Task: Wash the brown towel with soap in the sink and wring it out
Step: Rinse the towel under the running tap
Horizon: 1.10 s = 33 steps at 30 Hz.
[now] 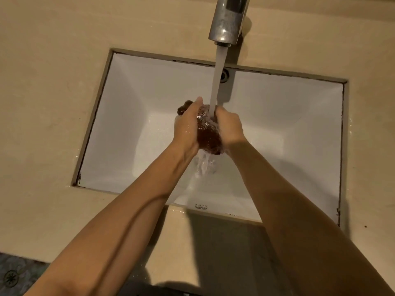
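The brown towel [208, 136] is bunched into a wet ball between both hands, over the middle of the white sink [288, 116]. My left hand [188, 127] grips its left side, and a dark end of cloth sticks out beyond the fingers. My right hand [229, 127] clasps its right side. A stream of water [218, 75] runs from the metal faucet [228, 18] straight onto the towel and pours off below it into the basin. No soap is in view.
A beige stone counter [49, 92] surrounds the sink on all sides. The overflow hole [225, 75] sits in the back wall behind the stream. Patterned floor [15, 274] shows at the bottom left.
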{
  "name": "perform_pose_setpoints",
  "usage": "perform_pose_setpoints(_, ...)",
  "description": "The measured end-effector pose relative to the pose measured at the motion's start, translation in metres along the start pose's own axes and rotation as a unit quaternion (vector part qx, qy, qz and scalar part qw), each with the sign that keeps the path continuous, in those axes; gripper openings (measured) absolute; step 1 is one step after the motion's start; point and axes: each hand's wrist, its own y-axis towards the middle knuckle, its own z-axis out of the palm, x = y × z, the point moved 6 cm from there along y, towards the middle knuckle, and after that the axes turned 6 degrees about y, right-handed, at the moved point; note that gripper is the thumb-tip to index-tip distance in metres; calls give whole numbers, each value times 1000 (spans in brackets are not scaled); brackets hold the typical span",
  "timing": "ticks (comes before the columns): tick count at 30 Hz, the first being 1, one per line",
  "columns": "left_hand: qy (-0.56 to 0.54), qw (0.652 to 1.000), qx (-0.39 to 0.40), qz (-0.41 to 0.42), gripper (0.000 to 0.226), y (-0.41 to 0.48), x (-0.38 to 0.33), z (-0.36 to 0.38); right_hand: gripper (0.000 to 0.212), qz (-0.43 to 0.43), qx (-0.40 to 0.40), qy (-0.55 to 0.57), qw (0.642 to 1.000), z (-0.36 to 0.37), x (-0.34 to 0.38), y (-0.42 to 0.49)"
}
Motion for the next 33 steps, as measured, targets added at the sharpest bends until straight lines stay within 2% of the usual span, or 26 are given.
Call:
perform_pose_setpoints(1, 42, 999, -14, 19, 35, -4, -3, -1, 28, 18, 25, 30, 999, 0, -1, 1)
perform_pose_setpoints(3, 125, 990, -31, 53, 33, -11, -9, -4, 29, 27, 51, 64, 996, -5, 2, 4)
perform_pose_setpoints(6, 179, 981, 7, 73, 36, -14, -17, -9, 31, -4, 41, 45, 998, -22, 10, 11)
perform_pose_setpoints(9, 93, 992, 85, -22, 45, -11, -17, -21, 44, -66, 74, 27, 995, -29, 17, 6)
perform_pose_setpoints(12, 16, 985, 129, -115, 30, -12, -15, -29, 64, -96, 104, 68, 988, -29, 20, -6)
perform_pose_setpoints(16, 63, 969, 156, -183, 53, -18, -9, -29, 47, -110, 156, 109, 976, -26, 25, -22)
perform_pose_setpoints(18, 88, 967, 150, -188, 50, -20, -7, -27, 37, -98, 159, 113, 976, -25, 23, -26)
perform_pose_setpoints(21, 89, 980, 120, -132, 29, -15, -9, -19, 32, -91, 116, 14, 989, -24, 21, -31)
perform_pose_setpoints(23, 93, 986, 107, -86, 23, -14, -15, -11, 31, -159, 49, -91, 982, -21, 26, -38)
perform_pose_setpoints(26, 76, 987, 122, -74, 11, -19, -13, 6, 25, -284, -23, -192, 939, -2, 37, -56)
perform_pose_setpoints(28, 29, 992, 78, -90, 31, -16, -9, 6, 24, -330, -56, -231, 914, 12, 39, -62)
perform_pose_setpoints(29, 0, 993, 76, -94, 36, -16, -7, 7, 24, -332, -80, -225, 912, 12, 39, -60)
perform_pose_setpoints(31, 18, 994, 78, -81, 24, -15, -6, 7, 23, -280, -113, -168, 938, 3, 39, -44)
perform_pose_setpoints(33, 136, 990, 36, -29, 33, -17, -9, 3, 25, -194, -117, -99, 969, -8, 30, -23)
